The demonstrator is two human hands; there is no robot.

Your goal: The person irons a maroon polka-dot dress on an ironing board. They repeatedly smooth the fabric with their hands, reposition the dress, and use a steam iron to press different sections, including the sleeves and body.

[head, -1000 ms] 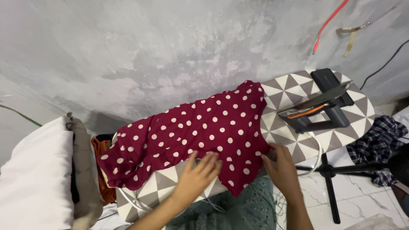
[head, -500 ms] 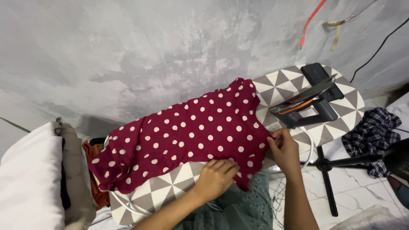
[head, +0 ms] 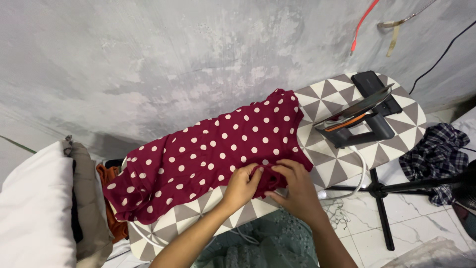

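A dark red garment with white polka dots (head: 208, 154) lies spread over an ironing board (head: 327, 164) with a grey and white triangle cover. My left hand (head: 241, 186) and my right hand (head: 293, 184) meet at the garment's near edge, both pinching a bunched fold of the fabric between thumbs and fingers. A dark iron with an orange stripe (head: 359, 119) rests tilted on the board's right end, apart from the garment and my hands.
A grey plaster wall (head: 173, 64) runs behind the board. A pile of folded white, tan and orange cloth (head: 54, 203) sits at the left. A checked dark garment (head: 436, 154) hangs at the right, near a black stand (head: 386, 191) on the tiled floor. A white cord (head: 354, 181) loops below the board.
My hands have come together at the garment's near edge, from flat and apart to pinching a fold. The view has shifted, so the board sits lower and more to the right.
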